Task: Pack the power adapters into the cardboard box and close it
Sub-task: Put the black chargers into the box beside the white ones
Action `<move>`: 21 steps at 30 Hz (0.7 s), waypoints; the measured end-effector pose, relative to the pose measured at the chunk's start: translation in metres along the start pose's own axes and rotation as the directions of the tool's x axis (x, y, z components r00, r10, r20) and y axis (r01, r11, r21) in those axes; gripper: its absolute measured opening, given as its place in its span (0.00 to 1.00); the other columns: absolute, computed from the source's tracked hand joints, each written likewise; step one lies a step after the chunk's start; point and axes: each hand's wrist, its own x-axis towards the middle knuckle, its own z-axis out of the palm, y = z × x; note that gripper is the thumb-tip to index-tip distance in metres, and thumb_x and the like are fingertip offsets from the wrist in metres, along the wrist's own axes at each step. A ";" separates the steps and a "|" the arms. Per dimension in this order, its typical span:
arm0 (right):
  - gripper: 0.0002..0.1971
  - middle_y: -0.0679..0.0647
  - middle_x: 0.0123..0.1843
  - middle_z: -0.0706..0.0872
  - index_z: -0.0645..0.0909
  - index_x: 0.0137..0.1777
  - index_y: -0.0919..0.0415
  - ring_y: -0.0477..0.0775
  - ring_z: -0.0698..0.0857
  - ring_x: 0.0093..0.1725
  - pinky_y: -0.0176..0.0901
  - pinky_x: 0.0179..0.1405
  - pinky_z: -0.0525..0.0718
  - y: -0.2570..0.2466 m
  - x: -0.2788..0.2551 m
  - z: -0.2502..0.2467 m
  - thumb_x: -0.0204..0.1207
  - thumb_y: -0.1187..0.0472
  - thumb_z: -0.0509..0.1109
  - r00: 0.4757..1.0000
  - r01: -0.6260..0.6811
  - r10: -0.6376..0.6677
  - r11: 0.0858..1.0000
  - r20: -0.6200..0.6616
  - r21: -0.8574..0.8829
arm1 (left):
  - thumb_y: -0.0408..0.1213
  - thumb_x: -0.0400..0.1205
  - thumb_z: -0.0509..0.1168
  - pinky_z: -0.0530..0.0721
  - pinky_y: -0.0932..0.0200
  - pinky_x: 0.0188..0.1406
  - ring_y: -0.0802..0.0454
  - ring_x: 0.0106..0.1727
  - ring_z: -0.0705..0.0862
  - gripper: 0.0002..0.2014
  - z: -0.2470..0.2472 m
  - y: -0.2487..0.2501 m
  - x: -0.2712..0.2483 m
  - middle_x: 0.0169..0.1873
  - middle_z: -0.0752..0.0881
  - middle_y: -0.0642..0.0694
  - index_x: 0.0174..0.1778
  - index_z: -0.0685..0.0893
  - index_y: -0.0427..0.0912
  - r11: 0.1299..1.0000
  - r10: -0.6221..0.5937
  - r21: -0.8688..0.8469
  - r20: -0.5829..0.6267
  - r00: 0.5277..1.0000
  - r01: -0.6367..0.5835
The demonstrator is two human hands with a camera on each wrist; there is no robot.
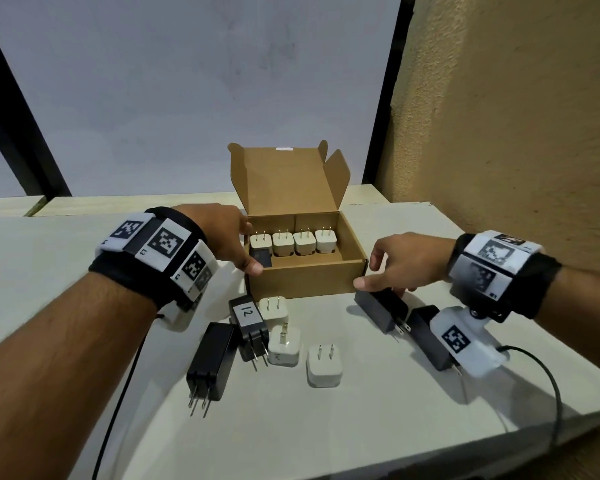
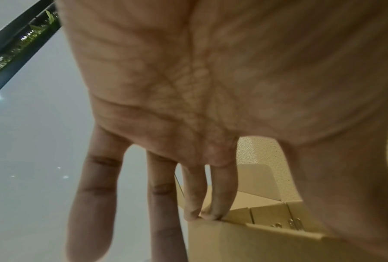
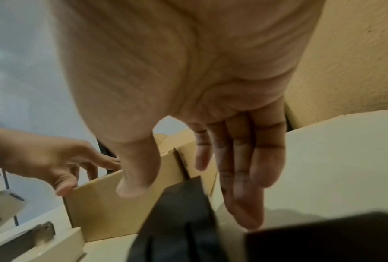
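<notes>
The cardboard box (image 1: 305, 280) stands open on the table, lid upright. Inside, several white adapters (image 1: 293, 242) stand in a row with prongs up, and a black adapter (image 1: 262, 258) lies at the front left. My left hand (image 1: 243, 247) touches the box's left front corner, fingers (image 2: 219, 203) straight on the rim (image 2: 255, 244). My right hand (image 1: 381, 275) hovers just above a black adapter (image 1: 381, 308) beside the box's right front corner, holding nothing; its straight fingers (image 3: 240, 168) are over that adapter (image 3: 183, 212).
Loose on the white table (image 1: 361, 427): a black adapter labelled 12 (image 1: 248, 322), a long black one (image 1: 212, 358), three white ones (image 1: 324, 365) and another black one (image 1: 428, 336) under my right wrist camera. A textured wall (image 1: 499, 133) stands right. A black cable (image 1: 551, 375) trails near the front edge.
</notes>
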 end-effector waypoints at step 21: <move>0.07 0.55 0.42 0.88 0.85 0.51 0.53 0.53 0.89 0.35 0.41 0.31 0.88 -0.010 -0.017 -0.060 0.73 0.62 0.73 0.974 0.135 -0.042 0.897 -0.223 0.420 | 0.63 0.67 0.71 0.66 0.48 0.73 0.45 0.74 0.72 0.46 -0.001 0.002 -0.005 0.75 0.74 0.47 0.79 0.66 0.46 1.000 0.002 0.019 -0.007 1.000 -0.002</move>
